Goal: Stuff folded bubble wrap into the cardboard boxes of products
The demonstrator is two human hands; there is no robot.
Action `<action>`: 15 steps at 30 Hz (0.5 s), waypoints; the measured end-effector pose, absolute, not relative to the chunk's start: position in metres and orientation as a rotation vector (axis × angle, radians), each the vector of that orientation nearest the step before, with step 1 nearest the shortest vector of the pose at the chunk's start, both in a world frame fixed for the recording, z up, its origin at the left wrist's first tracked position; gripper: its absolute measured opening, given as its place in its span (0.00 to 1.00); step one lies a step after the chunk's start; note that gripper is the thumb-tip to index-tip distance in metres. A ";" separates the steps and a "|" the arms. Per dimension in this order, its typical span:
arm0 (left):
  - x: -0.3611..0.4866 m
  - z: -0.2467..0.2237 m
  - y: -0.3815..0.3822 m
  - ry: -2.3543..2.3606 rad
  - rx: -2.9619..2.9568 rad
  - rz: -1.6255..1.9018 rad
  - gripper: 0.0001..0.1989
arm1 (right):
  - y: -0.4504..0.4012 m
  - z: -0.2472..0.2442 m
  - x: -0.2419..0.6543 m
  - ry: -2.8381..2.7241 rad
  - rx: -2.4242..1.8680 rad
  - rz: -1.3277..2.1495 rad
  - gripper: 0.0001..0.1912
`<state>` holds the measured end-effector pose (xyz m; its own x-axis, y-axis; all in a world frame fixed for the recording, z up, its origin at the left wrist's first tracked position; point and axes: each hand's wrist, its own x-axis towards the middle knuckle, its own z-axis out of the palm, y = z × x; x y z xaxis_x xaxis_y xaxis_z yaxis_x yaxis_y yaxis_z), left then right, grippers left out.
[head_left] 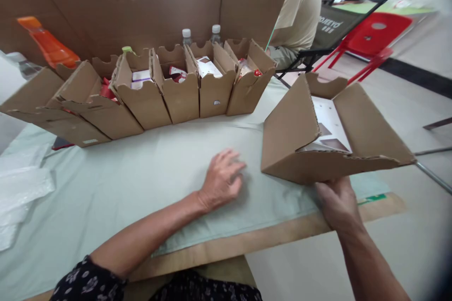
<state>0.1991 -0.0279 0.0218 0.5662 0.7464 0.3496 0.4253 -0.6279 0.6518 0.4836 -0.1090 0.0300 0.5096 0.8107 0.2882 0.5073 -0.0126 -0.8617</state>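
Note:
At the right of the table, an open cardboard box (286, 136) holds a white card or packet (326, 120) with brown patches. My right hand (339, 202) grips this box low on its near side; most of its fingers are hidden beneath the cardboard. Left of the box, my left hand (222, 178) is over the pale green cloth (169, 160), fingers apart and holding nothing. It does not touch the box.
Several open cardboard boxes (183, 101) stand in a row at the back, with small packages inside. Behind them are an orange bottle (52, 47), clear bottles and a tall cardboard panel (158, 0). Plastic wrap (21, 188) lies left. A person (300, 9) sits beyond, near a red chair (379, 33).

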 end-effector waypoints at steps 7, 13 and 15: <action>0.167 0.012 -0.012 1.169 2.524 0.441 0.21 | -0.048 0.041 0.529 -0.935 -1.722 0.701 0.21; 0.167 0.010 -0.013 1.120 2.542 0.445 0.21 | 0.046 0.060 0.558 -0.850 -1.660 0.658 0.19; 0.166 0.008 -0.012 1.117 2.527 0.480 0.21 | 0.074 0.064 0.562 -0.868 -1.665 0.654 0.20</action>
